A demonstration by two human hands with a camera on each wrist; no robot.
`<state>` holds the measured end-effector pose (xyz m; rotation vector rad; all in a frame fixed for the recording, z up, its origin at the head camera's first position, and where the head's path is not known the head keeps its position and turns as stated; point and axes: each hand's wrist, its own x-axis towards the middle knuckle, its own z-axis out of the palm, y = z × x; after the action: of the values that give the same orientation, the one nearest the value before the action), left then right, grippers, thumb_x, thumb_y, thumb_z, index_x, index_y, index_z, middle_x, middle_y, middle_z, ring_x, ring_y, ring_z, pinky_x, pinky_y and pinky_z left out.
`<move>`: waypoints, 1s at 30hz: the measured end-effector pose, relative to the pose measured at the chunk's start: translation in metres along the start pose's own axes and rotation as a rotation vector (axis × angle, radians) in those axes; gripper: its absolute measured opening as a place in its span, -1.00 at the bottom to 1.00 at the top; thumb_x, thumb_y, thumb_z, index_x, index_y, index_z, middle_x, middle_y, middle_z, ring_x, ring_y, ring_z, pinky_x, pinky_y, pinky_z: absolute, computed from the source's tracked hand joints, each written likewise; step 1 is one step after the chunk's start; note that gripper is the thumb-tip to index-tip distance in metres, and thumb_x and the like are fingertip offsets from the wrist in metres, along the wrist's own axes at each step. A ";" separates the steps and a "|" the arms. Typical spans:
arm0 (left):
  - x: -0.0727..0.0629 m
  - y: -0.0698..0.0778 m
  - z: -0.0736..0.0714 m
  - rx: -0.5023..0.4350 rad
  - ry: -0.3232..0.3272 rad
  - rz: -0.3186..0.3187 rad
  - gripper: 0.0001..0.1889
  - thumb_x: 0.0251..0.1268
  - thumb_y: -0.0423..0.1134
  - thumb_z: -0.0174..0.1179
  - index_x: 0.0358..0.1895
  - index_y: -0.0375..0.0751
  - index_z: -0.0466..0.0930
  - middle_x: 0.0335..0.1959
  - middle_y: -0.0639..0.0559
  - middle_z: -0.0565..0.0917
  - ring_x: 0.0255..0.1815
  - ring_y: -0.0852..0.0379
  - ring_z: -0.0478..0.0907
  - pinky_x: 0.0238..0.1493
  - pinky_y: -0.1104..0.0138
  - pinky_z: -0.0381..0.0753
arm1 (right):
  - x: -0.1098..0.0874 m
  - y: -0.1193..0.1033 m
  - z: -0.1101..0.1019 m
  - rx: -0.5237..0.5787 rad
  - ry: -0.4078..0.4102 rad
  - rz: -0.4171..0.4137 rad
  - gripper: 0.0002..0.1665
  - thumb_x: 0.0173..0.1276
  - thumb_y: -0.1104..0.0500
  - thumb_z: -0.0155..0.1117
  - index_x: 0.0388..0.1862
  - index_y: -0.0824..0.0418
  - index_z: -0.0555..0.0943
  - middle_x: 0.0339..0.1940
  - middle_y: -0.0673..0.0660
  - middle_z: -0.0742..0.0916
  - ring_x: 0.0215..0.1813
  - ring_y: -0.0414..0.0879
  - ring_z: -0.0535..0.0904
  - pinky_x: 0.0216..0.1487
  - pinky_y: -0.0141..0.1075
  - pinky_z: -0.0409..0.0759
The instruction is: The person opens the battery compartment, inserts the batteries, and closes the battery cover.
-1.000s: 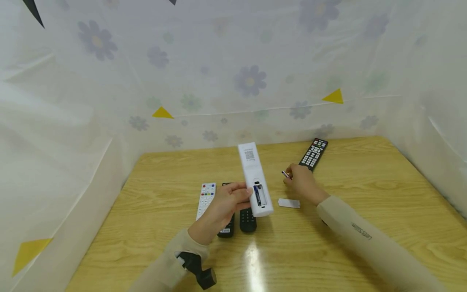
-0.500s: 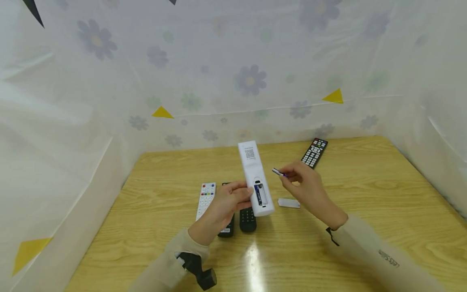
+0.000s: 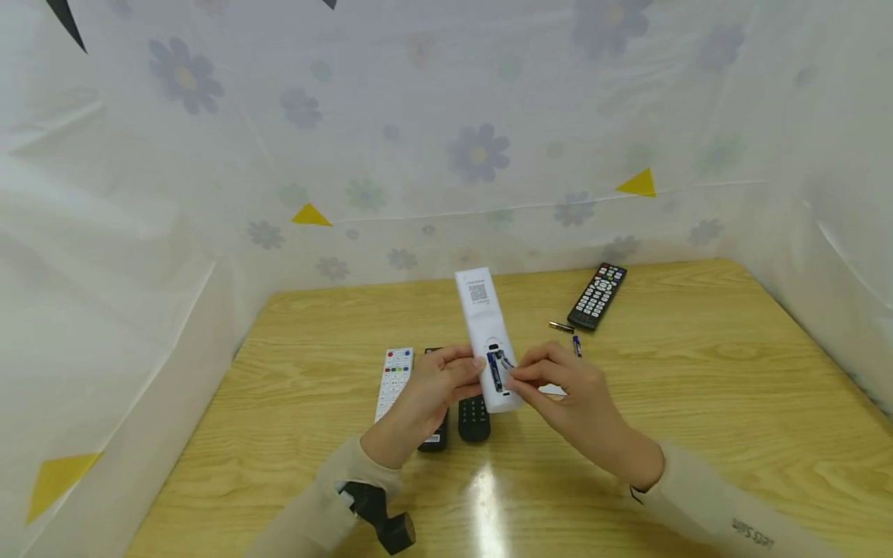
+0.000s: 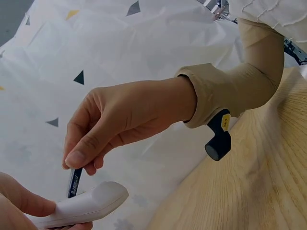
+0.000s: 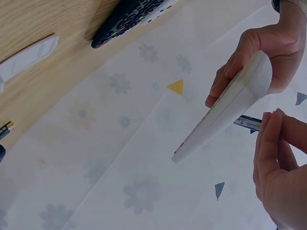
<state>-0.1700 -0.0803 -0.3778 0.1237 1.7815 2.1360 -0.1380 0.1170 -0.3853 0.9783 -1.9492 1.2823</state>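
Observation:
My left hand grips a white remote control by its side, its back turned up and tilted above the table. The battery bay near its lower end is uncovered, with one dark blue battery lying in it. Between thumb and fingertips, my right hand pinches a second battery. That battery slants at the bay, its lower end at the remote; whether it touches the contacts cannot be seen. A white battery cover lies on the table, mostly hidden behind the right hand in the head view.
Beyond the right hand, a bronze-and-black battery and a blue battery lie near a black remote. Under and beside the left hand are another white remote and two dark remotes, one just below the held remote. Patterned sheeting encloses the wooden table.
My right hand has carried the battery leftward from near the far black remote to the held remote's bay. Two loose batteries on the table have come into sight. The left hand stays nearly still.

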 end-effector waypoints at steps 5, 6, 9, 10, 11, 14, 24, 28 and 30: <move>-0.002 0.000 0.001 -0.002 -0.006 -0.009 -0.60 0.39 -0.37 0.13 0.21 -0.50 0.41 0.09 -0.34 0.58 0.04 -0.08 0.61 0.06 0.16 0.61 | -0.002 -0.003 0.005 -0.081 -0.032 -0.041 -0.65 -0.13 0.58 0.49 -0.32 0.32 0.72 -0.28 0.09 0.62 -0.31 -0.14 0.61 -0.33 -0.55 0.59; -0.003 0.000 0.001 0.000 -0.009 -0.009 -0.60 0.39 -0.37 0.12 0.21 -0.50 0.41 0.09 -0.34 0.58 0.04 -0.08 0.61 0.07 0.16 0.61 | -0.002 -0.004 0.006 -0.108 -0.041 -0.053 -0.63 -0.14 0.59 0.48 -0.30 0.33 0.72 -0.27 0.09 0.62 -0.30 -0.14 0.59 -0.33 -0.56 0.58; -0.004 -0.001 0.001 0.001 -0.011 -0.010 -0.61 0.39 -0.37 0.13 0.21 -0.50 0.42 0.08 -0.34 0.59 0.02 -0.07 0.61 0.06 0.15 0.61 | -0.004 -0.007 0.006 -0.177 -0.079 -0.065 -0.61 -0.11 0.60 0.46 -0.25 0.34 0.72 -0.22 0.09 0.61 -0.28 -0.14 0.54 -0.32 -0.56 0.53; -0.004 -0.001 0.000 0.002 -0.014 -0.011 -0.61 0.38 -0.37 0.13 0.20 -0.50 0.42 0.08 -0.34 0.59 0.01 -0.06 0.62 0.06 0.15 0.61 | -0.004 -0.008 0.006 -0.185 -0.092 -0.058 -0.61 -0.10 0.61 0.44 -0.24 0.34 0.72 -0.21 0.09 0.61 -0.27 -0.14 0.54 -0.32 -0.56 0.54; -0.004 -0.002 0.000 0.003 -0.019 -0.013 -0.61 0.39 -0.37 0.13 0.21 -0.50 0.41 0.08 -0.34 0.59 0.01 -0.06 0.62 0.06 0.15 0.61 | -0.004 -0.009 0.006 -0.194 -0.101 -0.051 -0.61 -0.09 0.61 0.43 -0.25 0.34 0.72 -0.21 0.09 0.61 -0.27 -0.14 0.54 -0.31 -0.54 0.54; -0.004 -0.003 0.001 -0.002 -0.035 -0.016 -0.60 0.39 -0.37 0.12 0.21 -0.49 0.41 0.08 -0.33 0.59 0.03 -0.08 0.61 0.07 0.14 0.61 | -0.003 -0.010 0.006 -0.199 -0.121 -0.004 -0.65 -0.06 0.59 0.44 -0.29 0.30 0.71 -0.21 0.07 0.62 -0.27 -0.15 0.55 -0.33 -0.50 0.57; -0.004 0.000 -0.001 0.001 -0.034 -0.025 -0.61 0.38 -0.39 0.12 0.21 -0.51 0.40 0.08 -0.34 0.59 -0.01 -0.03 0.62 0.07 0.15 0.61 | 0.000 -0.005 0.001 -0.119 -0.212 0.408 -0.41 0.13 0.33 0.47 0.11 0.40 0.45 -0.14 0.22 0.65 -0.21 -0.02 0.67 -0.23 -0.30 0.69; -0.003 0.001 -0.002 0.005 -0.041 -0.026 -0.61 0.38 -0.38 0.13 0.20 -0.51 0.41 0.08 -0.33 0.59 -0.03 -0.01 0.62 0.08 0.15 0.61 | 0.002 -0.005 0.000 0.003 -0.238 0.594 -0.42 0.19 0.34 0.42 0.17 0.41 0.44 -0.12 0.28 0.66 -0.30 -0.08 0.68 -0.28 -0.38 0.68; -0.003 0.002 -0.002 0.005 -0.043 -0.023 -0.60 0.38 -0.38 0.13 0.21 -0.51 0.41 0.09 -0.33 0.58 -0.03 -0.01 0.62 0.08 0.15 0.61 | 0.004 -0.005 -0.001 0.044 -0.231 0.637 -0.44 0.20 0.34 0.41 0.16 0.42 0.45 -0.12 0.29 0.65 -0.31 -0.10 0.66 -0.30 -0.38 0.67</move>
<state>-0.1678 -0.0834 -0.3758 0.1477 1.7563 2.0969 -0.1358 0.1154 -0.3793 0.5490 -2.5451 1.6030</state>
